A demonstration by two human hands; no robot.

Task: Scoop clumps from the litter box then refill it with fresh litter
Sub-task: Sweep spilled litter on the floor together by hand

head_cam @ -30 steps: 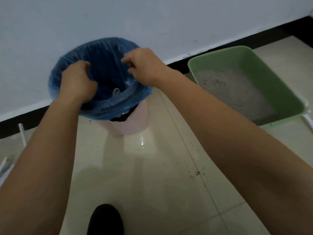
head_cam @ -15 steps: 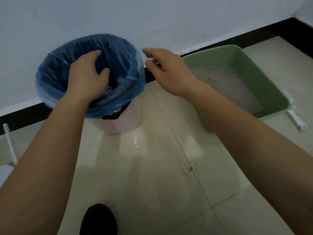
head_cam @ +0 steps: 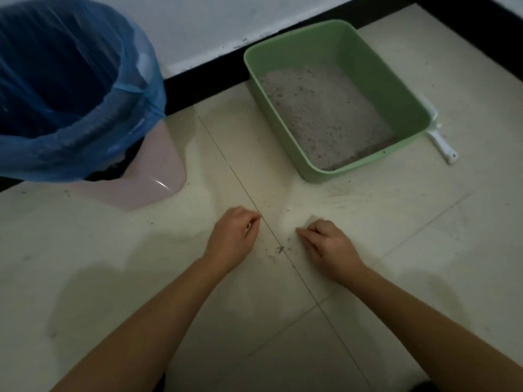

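Tiled floor [head_cam: 113, 278], litter specks [head_cam: 278, 250] between left hand [head_cam: 233, 239] and right hand [head_cam: 329, 246]

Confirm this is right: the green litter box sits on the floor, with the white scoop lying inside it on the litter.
Not the scoop. In the head view the white scoop lies outside the green litter box, on the floor beside it, not on the litter. The rest holds.
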